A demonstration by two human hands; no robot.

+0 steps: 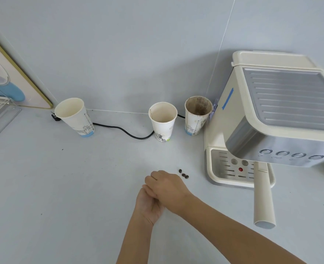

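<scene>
Three dark coffee beans lie on the white counter just left of a cream espresso machine. My left hand is turned palm up and cupped, a little in front of the beans. My right hand lies across it, back upward, with its fingers bent down over the left palm. The right fingertips and the left palm are hidden, so I cannot tell whether either hand holds anything. The beans lie a short way beyond my right knuckles, untouched.
Three paper cups stand along the wall: one tilted at the left, one in the middle, one coffee-stained beside the machine. A black cable runs behind them. The machine's cream handle juts toward me over the drip tray. A framed picture leans at far left.
</scene>
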